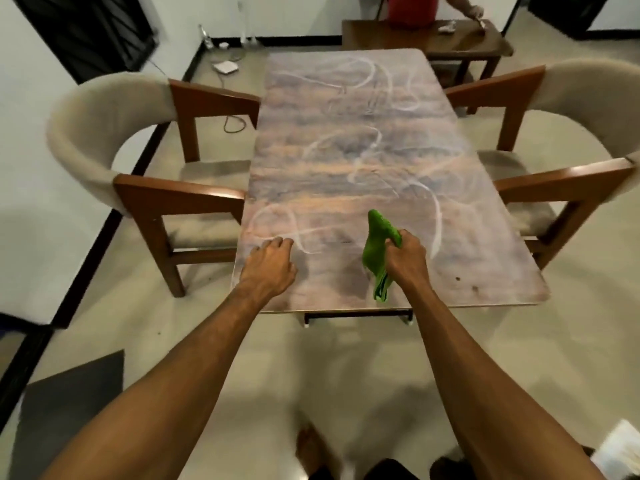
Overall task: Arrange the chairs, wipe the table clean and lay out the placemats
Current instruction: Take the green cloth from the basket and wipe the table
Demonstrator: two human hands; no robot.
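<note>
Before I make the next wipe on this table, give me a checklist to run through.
1. Green cloth gripped in the right hand: ok.
2. Cloth flat on the table: not ok, it hangs bunched.
3. Left hand resting on the table's near edge: ok.
4. Tabletop clean: not ok, white streaks cover it.
5. Left chair and right chair drawn up to the table: ok.
6. Placemats laid: not ok, none on the table.

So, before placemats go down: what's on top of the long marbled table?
White swirled streaks cover the marbled tabletop. The left hand rests near its front edge; the right hand grips a green cloth above it. Surface beneath them is hidden.
</note>
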